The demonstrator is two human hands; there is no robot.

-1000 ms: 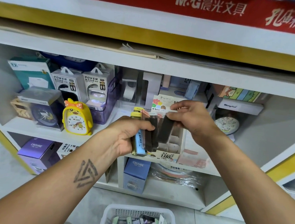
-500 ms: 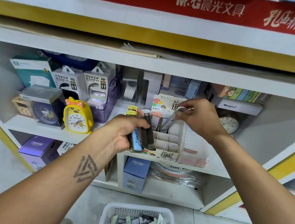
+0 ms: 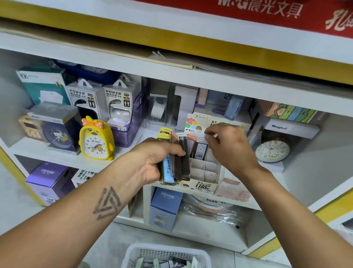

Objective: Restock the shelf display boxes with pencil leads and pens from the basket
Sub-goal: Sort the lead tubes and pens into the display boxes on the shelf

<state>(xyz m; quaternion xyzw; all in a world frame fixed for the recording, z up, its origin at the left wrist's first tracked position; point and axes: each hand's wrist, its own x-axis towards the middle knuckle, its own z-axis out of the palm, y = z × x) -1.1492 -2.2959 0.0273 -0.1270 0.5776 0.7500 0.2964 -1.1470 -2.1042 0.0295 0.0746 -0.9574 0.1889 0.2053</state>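
My left hand (image 3: 154,161) grips a bundle of pencil lead cases (image 3: 175,155), yellow, blue, pink and dark, held upright in front of the shelf. To its right stands the cardboard display box (image 3: 204,183) with divided cells; two lead cases (image 3: 199,149) stand in its back row. My right hand (image 3: 226,146) hovers over those back cells, fingers pinched near the top of a case; whether it still holds one I cannot tell. A white basket (image 3: 168,258) with several more lead cases sits on the floor below.
A yellow chick alarm clock (image 3: 96,141), power bank boxes (image 3: 102,100) and a boxed clock (image 3: 55,128) fill the shelf's left side. A round clock (image 3: 272,151) stands at the right. Purple and blue CRUHRE boxes (image 3: 166,209) occupy the lower shelf.
My right hand took a dark case from the bundle, carried it right and lowered it into the display box's back row. My left hand stayed put with the bundle.
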